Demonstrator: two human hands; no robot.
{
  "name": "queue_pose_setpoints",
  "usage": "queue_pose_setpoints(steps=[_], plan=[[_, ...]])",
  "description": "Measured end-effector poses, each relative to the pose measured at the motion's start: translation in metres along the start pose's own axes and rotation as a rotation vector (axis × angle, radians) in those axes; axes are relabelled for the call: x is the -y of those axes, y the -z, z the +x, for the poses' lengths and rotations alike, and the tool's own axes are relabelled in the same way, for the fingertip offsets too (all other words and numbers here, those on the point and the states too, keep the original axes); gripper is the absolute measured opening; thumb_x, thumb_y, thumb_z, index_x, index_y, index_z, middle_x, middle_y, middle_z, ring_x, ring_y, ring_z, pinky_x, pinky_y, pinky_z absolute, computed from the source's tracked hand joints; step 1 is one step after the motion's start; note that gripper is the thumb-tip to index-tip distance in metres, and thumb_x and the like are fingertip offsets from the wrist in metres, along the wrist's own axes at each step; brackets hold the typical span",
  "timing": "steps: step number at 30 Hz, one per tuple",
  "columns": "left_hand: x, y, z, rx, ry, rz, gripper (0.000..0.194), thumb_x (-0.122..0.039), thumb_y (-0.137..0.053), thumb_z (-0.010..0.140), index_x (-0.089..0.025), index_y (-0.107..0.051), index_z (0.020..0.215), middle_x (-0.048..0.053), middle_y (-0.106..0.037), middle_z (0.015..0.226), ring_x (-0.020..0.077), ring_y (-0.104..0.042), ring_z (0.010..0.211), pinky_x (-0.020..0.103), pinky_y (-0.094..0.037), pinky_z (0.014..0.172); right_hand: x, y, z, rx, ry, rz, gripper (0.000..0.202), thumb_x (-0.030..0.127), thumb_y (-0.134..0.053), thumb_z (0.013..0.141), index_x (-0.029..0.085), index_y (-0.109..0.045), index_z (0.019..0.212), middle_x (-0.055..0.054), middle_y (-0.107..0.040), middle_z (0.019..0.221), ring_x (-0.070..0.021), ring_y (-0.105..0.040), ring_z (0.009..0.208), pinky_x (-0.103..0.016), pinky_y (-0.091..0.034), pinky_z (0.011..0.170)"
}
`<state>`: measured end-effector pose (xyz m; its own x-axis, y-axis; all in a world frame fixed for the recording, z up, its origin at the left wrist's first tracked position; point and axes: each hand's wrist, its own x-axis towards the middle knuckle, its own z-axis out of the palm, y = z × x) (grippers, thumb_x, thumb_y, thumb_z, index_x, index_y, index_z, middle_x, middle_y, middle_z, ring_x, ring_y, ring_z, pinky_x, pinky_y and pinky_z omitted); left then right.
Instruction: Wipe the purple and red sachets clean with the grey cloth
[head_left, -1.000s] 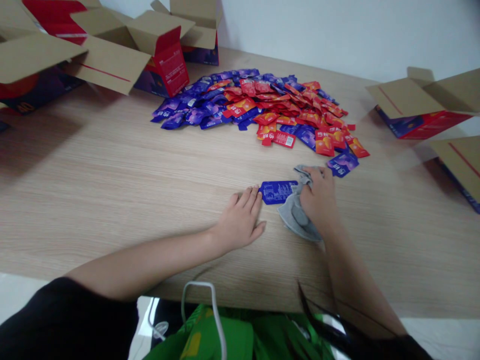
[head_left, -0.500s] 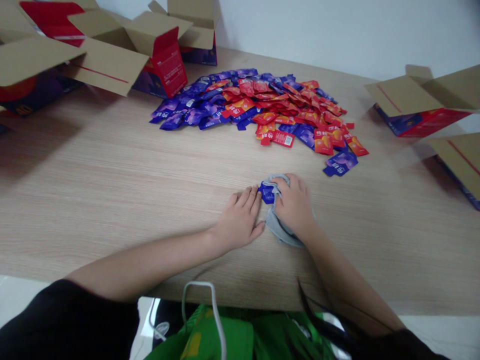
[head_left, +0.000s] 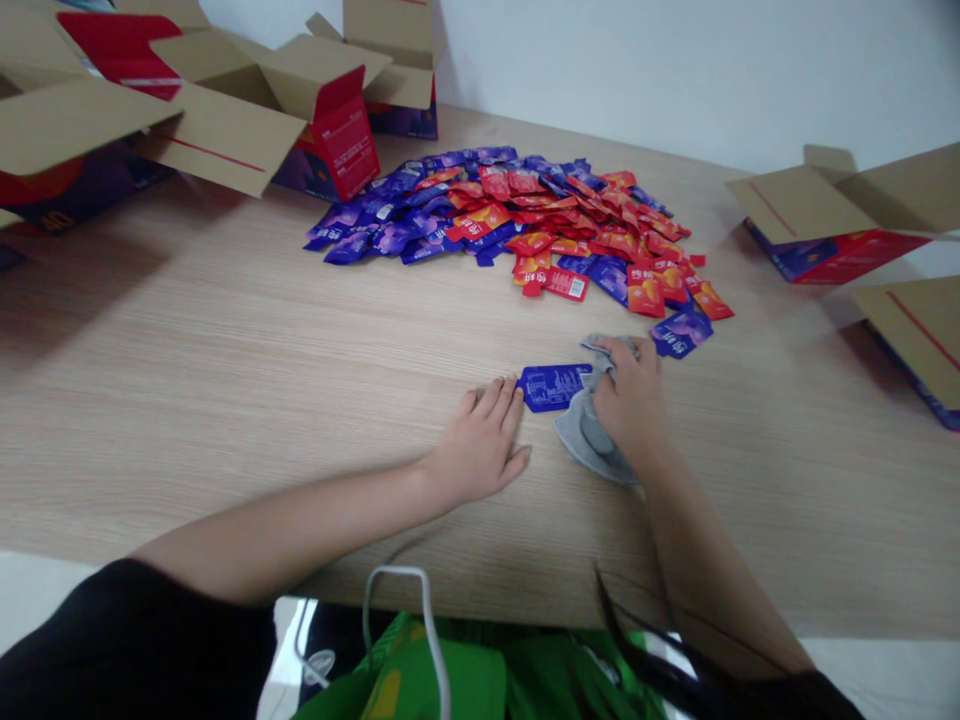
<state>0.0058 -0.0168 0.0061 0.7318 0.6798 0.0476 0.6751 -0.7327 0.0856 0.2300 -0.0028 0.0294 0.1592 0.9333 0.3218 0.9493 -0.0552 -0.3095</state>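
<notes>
My left hand (head_left: 484,440) lies flat on the table, its fingertips on the left end of a blue packet (head_left: 553,388). That packet rests flat with its printed text side up. Bunched in my right hand (head_left: 634,395) is a grey cloth (head_left: 589,435), whose folds cover the packet's right end. Just beyond the right hand lies another blue packet (head_left: 681,333), showing a pink and purple picture. Behind both hands spreads a pile of red packets (head_left: 570,215) and blue packets (head_left: 409,230).
Open cardboard boxes (head_left: 345,140) stand at the back left, flaps spread. Two more open boxes (head_left: 825,250) are on the right. A pale wall (head_left: 637,70) borders the wooden table (head_left: 225,370) at the back. A white cable (head_left: 431,620) hangs before my green clothing.
My right hand and the grey cloth have slid right along the packet, uncovering more of its printed side. My left hand has stayed in place on the packet's left end.
</notes>
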Motion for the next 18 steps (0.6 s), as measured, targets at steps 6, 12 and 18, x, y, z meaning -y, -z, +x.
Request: queue_pose_setpoints(steps=[6, 12, 18], plan=[[0.001, -0.001, 0.000, -0.011, -0.013, 0.021, 0.068, -0.051, -0.039, 0.095, -0.001, -0.045, 0.142, 0.024, -0.044, 0.149, 0.0378, -0.034, 0.141, 0.049, -0.032, 0.107, 0.042, -0.009, -0.024, 0.245, 0.355, 0.094, 0.047, 0.008, -0.042, 0.082, 0.020, -0.059, 0.123, -0.013, -0.049, 0.131, -0.0272, -0.045, 0.119, -0.042, -0.037, 0.102], [0.000, 0.000, 0.001, 0.001, 0.006, 0.027, 0.070, -0.050, -0.037, 0.096, -0.001, -0.040, 0.146, 0.024, -0.035, 0.155, 0.0363, -0.031, 0.143, 0.048, -0.033, 0.106, 0.037, -0.011, -0.025, 0.318, 0.202, -0.113, 0.046, 0.010, -0.046, 0.082, 0.023, -0.059, 0.124, -0.013, -0.050, 0.129, -0.0293, -0.046, 0.112, -0.042, -0.040, 0.094], [0.000, -0.002, 0.000, -0.004, 0.019, 0.003, 0.072, -0.049, -0.037, 0.096, 0.000, -0.034, 0.149, 0.024, -0.031, 0.157, 0.0361, -0.032, 0.143, 0.049, -0.033, 0.108, -0.005, 0.001, -0.009, 0.304, -0.075, -0.212, 0.048, 0.011, -0.045, 0.083, 0.018, -0.053, 0.131, -0.018, -0.049, 0.121, -0.0312, -0.050, 0.105, -0.042, -0.042, 0.088]])
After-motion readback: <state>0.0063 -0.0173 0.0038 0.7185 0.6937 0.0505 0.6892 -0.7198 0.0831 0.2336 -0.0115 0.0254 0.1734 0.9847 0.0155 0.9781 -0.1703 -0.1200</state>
